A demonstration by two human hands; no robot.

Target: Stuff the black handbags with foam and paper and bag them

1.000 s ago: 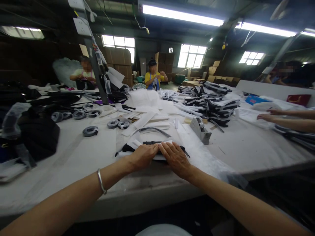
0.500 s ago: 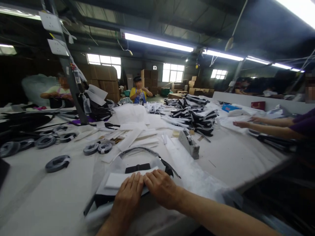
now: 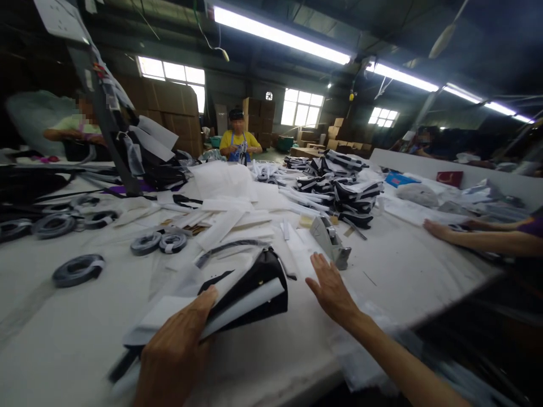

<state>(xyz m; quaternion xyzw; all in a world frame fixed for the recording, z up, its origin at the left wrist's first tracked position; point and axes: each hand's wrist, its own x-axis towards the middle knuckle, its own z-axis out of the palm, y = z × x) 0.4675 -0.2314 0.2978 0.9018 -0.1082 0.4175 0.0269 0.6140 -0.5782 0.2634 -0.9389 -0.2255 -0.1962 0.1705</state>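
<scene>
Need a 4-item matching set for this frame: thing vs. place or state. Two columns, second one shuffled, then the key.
1. left hand
2. right hand
3. grey tool
4. grey roll

A. lies by itself at the near left of the table
B. open, fingers spread, holding nothing
C. stands just beyond the right hand
D. grips the black-and-white folded piece

Pairs: 1-D, 2-B, 3-C, 4-A

black-and-white folded piece (image 3: 250, 294) | grey tape rolls (image 3: 77, 269) | white table (image 3: 63, 333) — yellow shirt (image 3: 237, 141)
</scene>
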